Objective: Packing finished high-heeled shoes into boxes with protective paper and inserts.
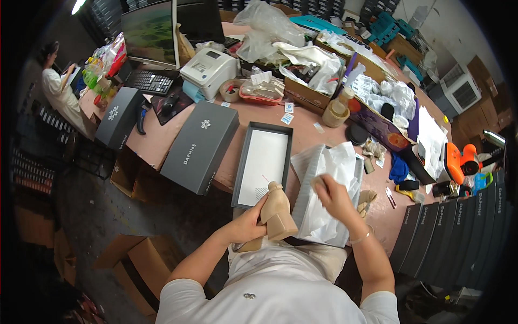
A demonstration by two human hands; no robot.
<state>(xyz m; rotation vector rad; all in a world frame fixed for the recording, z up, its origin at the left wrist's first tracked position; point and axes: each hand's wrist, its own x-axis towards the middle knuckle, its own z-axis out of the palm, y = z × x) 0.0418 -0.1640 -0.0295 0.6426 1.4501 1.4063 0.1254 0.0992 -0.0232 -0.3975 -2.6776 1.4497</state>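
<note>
Head view, and here is the left hand (245,224) with a firm hold on a beige block-heeled shoe (280,213), thumb and fingers closed round its side, some of the fingers hidden from us. The shoe is up in front of the white shirt (291,291), just over the near edge of the pinkish table (302,127), its chunky heel angled toward the lower right.

Over to the right hand (332,197): it's blurred, fingers curled in, poised above white tissue paper (337,162) that spills about in an open shoe box (339,242). Whether those fingers grip anything, I cannot tell. A thin bracelet (369,232) rings that wrist.

Just left of the tissue sits an open dark grey tray (264,162) with a white inside, and beside it, further left, a closed dark grey shoe box (199,140). Behind that, a white label printer (208,73) stands near a black keyboard (148,81) and a monitor (148,32).

Out on the right, more dark shoe boxes (458,232) line up in a row, and at far left, another person (59,89) in pale clothing. Down on the floor, an open cardboard carton (140,264).
</note>
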